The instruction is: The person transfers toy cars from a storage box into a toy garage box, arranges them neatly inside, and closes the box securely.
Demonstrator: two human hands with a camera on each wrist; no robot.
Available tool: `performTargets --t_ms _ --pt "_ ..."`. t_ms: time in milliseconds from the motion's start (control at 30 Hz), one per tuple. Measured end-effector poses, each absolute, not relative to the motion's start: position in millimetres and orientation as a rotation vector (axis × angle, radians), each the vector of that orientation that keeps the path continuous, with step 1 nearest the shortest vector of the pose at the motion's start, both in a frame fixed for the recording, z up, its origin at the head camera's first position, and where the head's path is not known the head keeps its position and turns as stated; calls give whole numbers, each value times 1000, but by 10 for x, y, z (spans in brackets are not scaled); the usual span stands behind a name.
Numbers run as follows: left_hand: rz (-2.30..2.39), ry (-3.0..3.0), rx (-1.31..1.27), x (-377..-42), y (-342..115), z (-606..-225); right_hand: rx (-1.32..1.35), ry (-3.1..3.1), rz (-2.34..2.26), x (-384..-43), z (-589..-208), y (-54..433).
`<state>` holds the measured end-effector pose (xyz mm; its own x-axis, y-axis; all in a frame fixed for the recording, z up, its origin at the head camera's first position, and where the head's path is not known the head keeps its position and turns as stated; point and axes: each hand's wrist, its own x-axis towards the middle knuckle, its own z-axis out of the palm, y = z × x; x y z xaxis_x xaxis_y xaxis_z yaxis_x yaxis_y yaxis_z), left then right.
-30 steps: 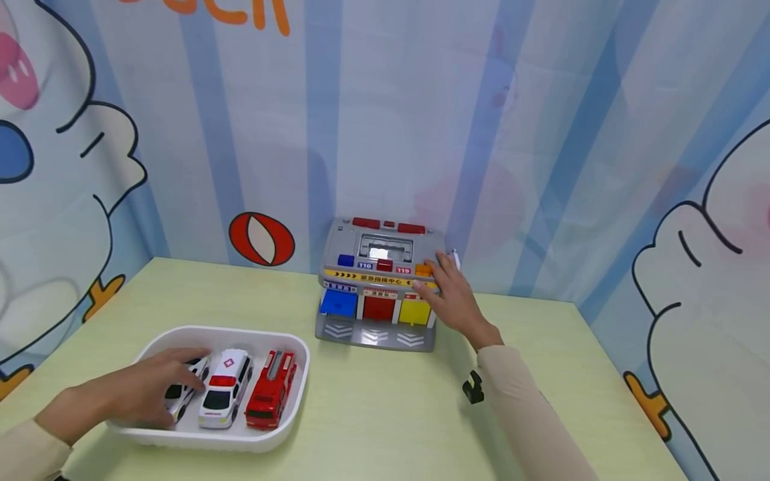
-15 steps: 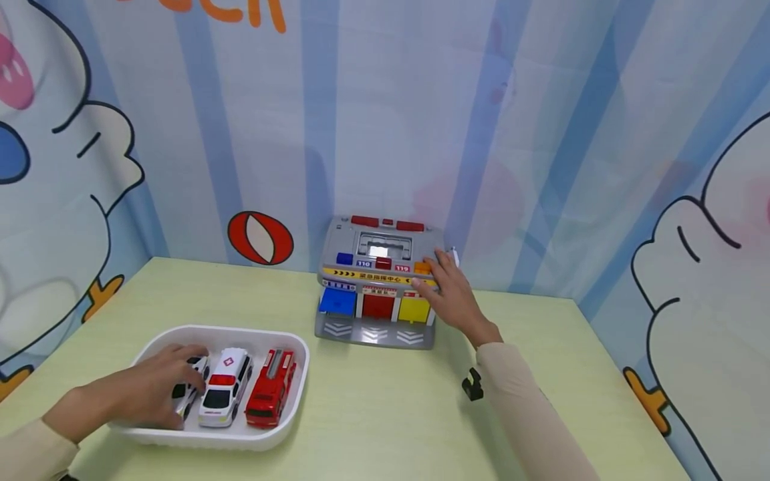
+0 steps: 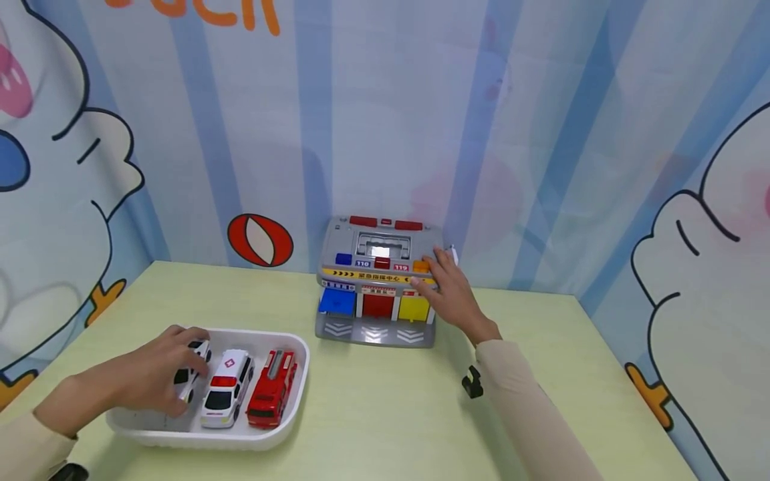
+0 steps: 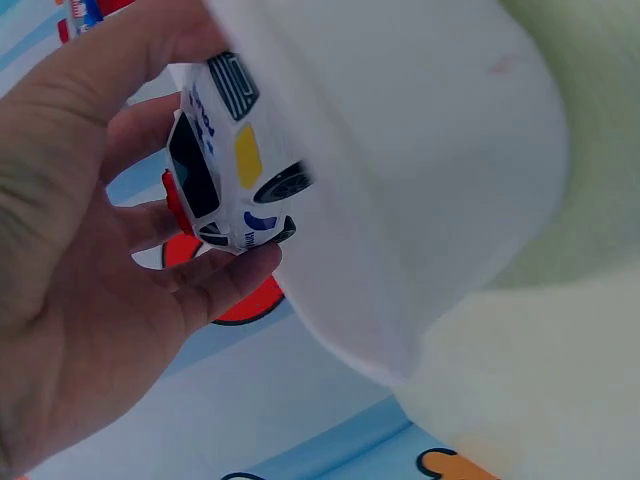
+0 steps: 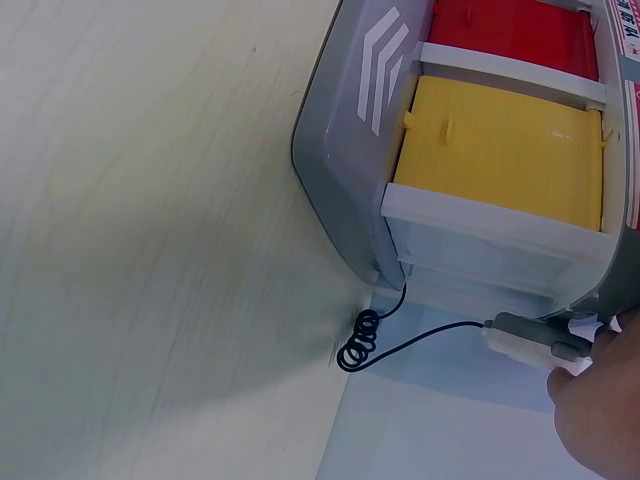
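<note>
In the head view my left hand [image 3: 158, 371] reaches into the white tray [image 3: 210, 437] and grips a white toy police car [image 3: 185, 382] by its sides. The left wrist view shows that toy car [image 4: 215, 160] between thumb and fingers, its red light bar towards the palm. Beside it in the tray lie a white toy ambulance [image 3: 226, 387] and a red toy fire engine [image 3: 272, 391]. My right hand [image 3: 452, 294] rests on the right end of the grey toy rescue station [image 3: 374, 332], fingers near the orange button [image 3: 420, 266]. Its blue door [image 3: 338, 302] is raised; the red and yellow doors hang down.
The station stands on a pale yellow table [image 3: 373, 414] against a striped cartoon curtain [image 3: 385, 120]. A coiled black cord [image 5: 362, 340] runs from the station to a small grey-and-white handset [image 5: 540, 340] at its right side.
My left hand has risen a little, and the police car has shifted up and away with it inside the tray. The right hand stays on the station.
</note>
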<state>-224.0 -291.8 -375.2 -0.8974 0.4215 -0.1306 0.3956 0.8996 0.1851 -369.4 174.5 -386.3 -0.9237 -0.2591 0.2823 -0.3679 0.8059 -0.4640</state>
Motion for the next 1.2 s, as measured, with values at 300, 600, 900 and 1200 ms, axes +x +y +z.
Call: performTargets --t_ms 300,600,900,1200 --pt "182 2955 672 -2260 -2682 -3488 488 -2780 792 -3681 -3877 1740" --pt "226 2928 734 -2241 -2264 -3274 485 -2787 796 -3674 -3876 1744" --pt "207 2892 771 -2277 -1851 -3184 479 -2784 805 -3668 -3882 1740" --pt "214 2842 819 -2294 -1425 -3215 476 -2780 806 -3682 -3875 1735"
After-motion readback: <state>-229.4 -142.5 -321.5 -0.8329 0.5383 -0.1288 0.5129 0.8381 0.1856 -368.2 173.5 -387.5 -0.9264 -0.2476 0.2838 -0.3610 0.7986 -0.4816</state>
